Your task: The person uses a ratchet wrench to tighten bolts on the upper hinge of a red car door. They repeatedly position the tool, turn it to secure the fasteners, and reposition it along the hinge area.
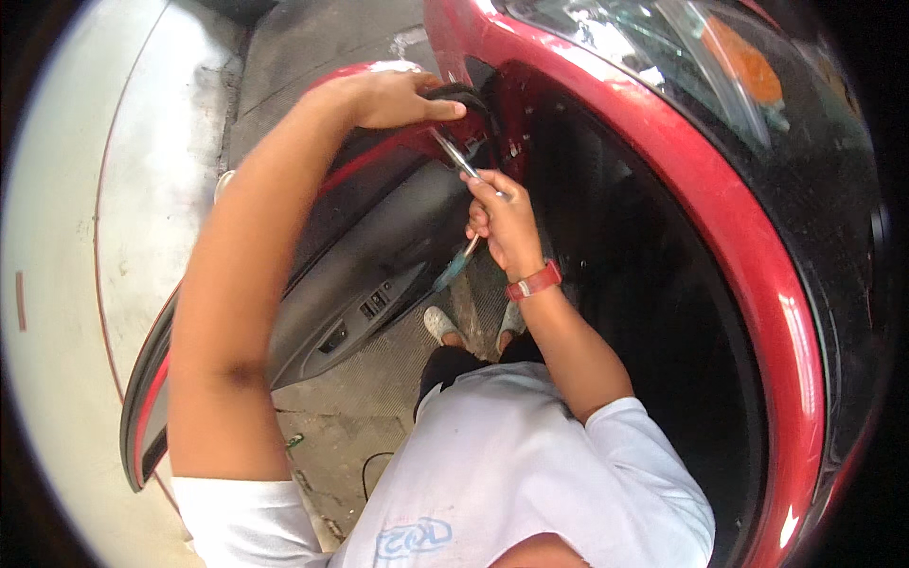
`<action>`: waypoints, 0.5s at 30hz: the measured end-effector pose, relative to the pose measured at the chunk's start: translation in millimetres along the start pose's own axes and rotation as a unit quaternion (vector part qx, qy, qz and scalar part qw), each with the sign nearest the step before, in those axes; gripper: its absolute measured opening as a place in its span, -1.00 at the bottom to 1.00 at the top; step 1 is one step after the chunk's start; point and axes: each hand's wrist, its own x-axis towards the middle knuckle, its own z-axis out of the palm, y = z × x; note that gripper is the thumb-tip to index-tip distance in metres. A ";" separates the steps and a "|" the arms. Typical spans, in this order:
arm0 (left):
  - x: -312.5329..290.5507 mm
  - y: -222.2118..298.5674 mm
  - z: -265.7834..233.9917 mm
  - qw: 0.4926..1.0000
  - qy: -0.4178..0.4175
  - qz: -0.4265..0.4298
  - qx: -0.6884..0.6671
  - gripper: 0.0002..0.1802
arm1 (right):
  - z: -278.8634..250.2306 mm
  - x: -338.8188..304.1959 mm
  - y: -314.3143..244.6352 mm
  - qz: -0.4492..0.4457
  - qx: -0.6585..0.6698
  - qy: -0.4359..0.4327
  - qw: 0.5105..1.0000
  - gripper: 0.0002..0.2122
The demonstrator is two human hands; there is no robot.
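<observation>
The red side mirror (pixel 365 69) sits at the front upper corner of the open car door (pixel 369 246). My left hand (pixel 402 100) grips it from above, thumb stretched over a dark curved part and the other fingertips partly hidden. In my right hand (pixel 502 216) is a metal ratchet with a long straight shaft (pixel 453 151) and a teal grip (pixel 454 268). Its shaft slants up to the door corner just below my left hand. What the tip meets is too small to make out. My right fingers are wrapped round the tool.
To the right, the red car body (pixel 739 189) curves round the dark door opening (pixel 644 256), with the windshield (pixel 644 47) above. Switches (pixel 376 300) sit on the door's armrest. A pale panel (pixel 57 237) stands at the left. My feet (pixel 440 325) are on rough ground.
</observation>
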 end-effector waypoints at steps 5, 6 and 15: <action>5.2 -10.3 2.6 0.993 -0.091 -0.013 -0.074 0.11 | -3.5 4.2 17.9 -0.400 -0.494 0.064 0.769 -0.76; 10.2 -12.8 5.4 0.980 -0.118 -0.018 -0.162 -0.02 | -7.9 4.1 17.1 -0.272 -0.323 0.038 0.905 -0.75; 17.3 -23.3 14.5 0.904 -0.154 -0.081 -0.390 -0.43 | -3.1 -3.8 11.2 -0.266 -0.348 0.108 0.892 -0.79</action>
